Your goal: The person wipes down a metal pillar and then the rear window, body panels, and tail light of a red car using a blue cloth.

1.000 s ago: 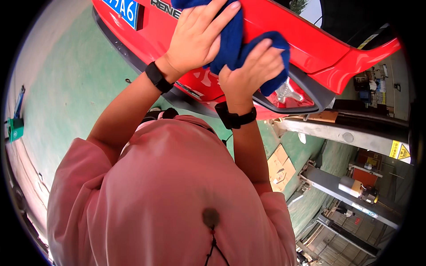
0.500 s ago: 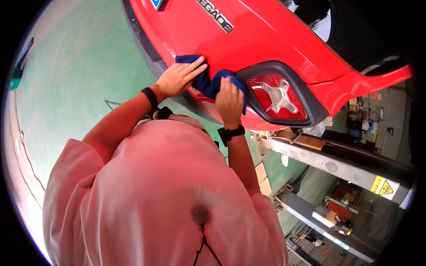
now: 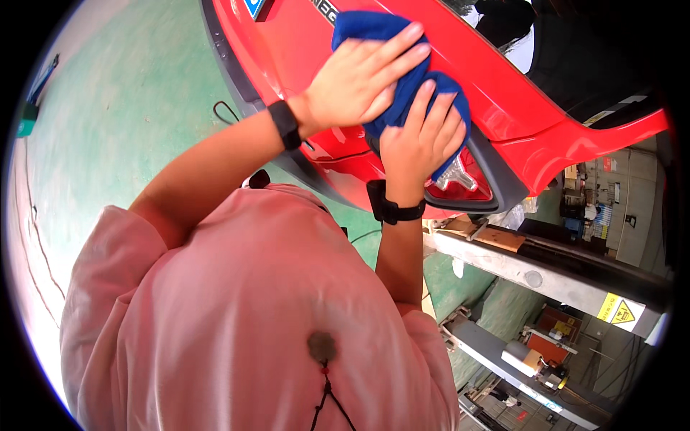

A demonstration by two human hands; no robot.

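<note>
A blue cloth (image 3: pixel 410 97) lies spread against the red rear panel of a car (image 3: pixel 496 100). Pressed flat on its upper left part is my left hand (image 3: pixel 363 79), fingers stretched out. My right hand (image 3: pixel 424 136) rests on the cloth's lower right part, its fingers laid flat and slightly apart. Between and under the palms, some of the cloth is hidden. The car's tail light (image 3: pixel 460 179), red with a clear cross-shaped piece, is partly covered by my right hand and the cloth. Each wrist wears a black band.
A dark bumper (image 3: pixel 237 79) edges the car on the left, beside a green floor (image 3: pixel 151 93). At the right, a metal beam (image 3: pixel 503 262) with a yellow warning label runs below the car. Another beam (image 3: pixel 517 359) lies beyond it. Shelving (image 3: pixel 596 208) holds assorted items.
Both hands and the blue cloth have moved up and right across the car's panel. The cloth is spread wider and now covers part of the tail light. My right fingers have straightened.
</note>
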